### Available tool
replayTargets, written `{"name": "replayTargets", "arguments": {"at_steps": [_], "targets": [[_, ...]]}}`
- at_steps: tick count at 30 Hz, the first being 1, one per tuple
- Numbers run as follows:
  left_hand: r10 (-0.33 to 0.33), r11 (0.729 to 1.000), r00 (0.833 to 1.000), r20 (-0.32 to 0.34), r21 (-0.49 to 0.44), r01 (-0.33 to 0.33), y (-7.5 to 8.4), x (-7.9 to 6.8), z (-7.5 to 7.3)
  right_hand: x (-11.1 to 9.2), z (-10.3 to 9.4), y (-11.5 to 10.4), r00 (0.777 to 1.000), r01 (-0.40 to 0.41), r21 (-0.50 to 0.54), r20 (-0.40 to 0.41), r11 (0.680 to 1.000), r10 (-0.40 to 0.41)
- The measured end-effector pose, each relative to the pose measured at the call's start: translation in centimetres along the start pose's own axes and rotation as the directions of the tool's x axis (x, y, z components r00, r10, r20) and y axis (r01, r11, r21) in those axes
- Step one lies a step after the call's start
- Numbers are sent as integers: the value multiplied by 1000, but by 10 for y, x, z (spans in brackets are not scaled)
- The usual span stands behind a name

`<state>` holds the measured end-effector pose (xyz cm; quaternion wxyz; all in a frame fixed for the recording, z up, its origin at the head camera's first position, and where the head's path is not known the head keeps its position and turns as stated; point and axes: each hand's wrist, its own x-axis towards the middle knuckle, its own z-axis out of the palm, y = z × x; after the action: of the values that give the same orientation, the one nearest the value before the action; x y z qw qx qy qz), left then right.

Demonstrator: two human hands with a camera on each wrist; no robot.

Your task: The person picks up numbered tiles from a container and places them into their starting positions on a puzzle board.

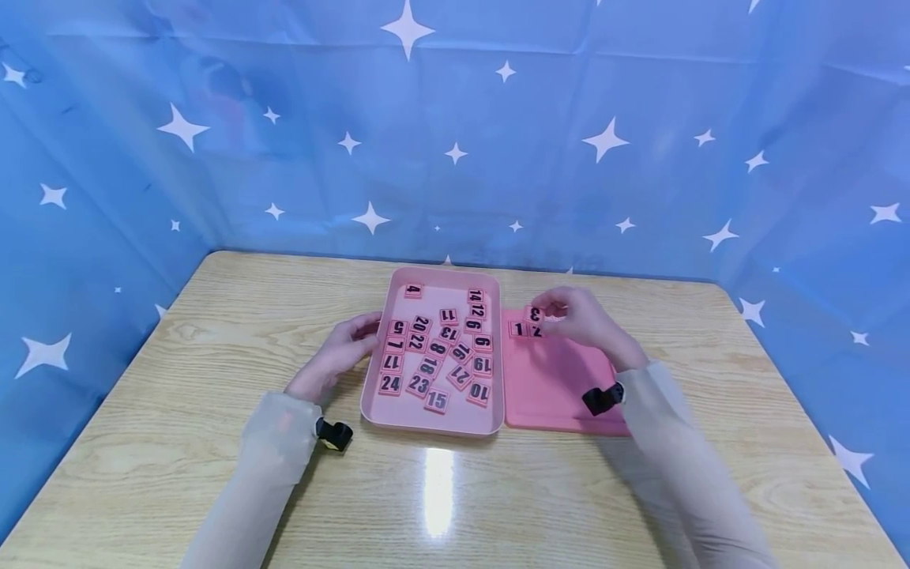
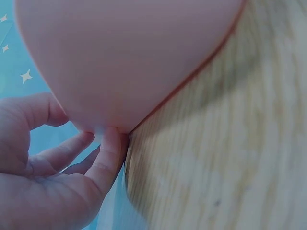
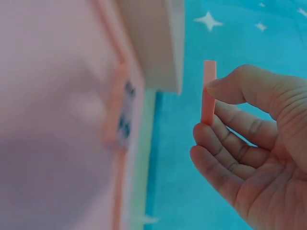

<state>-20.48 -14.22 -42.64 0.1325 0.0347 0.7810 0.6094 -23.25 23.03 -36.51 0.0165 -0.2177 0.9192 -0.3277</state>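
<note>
As only head shows, pinched tile (image 1: pixel 534 314) reads 3.

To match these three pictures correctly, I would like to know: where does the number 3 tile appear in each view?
Head: the number 3 tile is right of centre, slightly below mid-height, pinched in the right grip.
Left wrist: not in it.
Right wrist: right of centre, above mid-height, edge-on.
Shared landmark: the blue backdrop with white stars.
</note>
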Motion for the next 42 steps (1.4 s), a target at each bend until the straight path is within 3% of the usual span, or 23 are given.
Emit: {"name": "replayTargets", "arguments": {"at_steps": [10,20,36,42], "targets": [[-3,1000,1000,0,13,3,-1,1,0,-29,-4,33,996,-81,-35,40,996,83],[8,1000,1000,1,2,-8,1,0,0,-38,-1,48,986,-148,-43,78,988,151],[8,1000,1000,5,0,-8,0,0,0,-36,1,47,991,-84,-69,96,994,91],[18,1000,1000,12,1,-18,0,1,0,-36,0,47,990,-105,-85,90,991,113]]}}
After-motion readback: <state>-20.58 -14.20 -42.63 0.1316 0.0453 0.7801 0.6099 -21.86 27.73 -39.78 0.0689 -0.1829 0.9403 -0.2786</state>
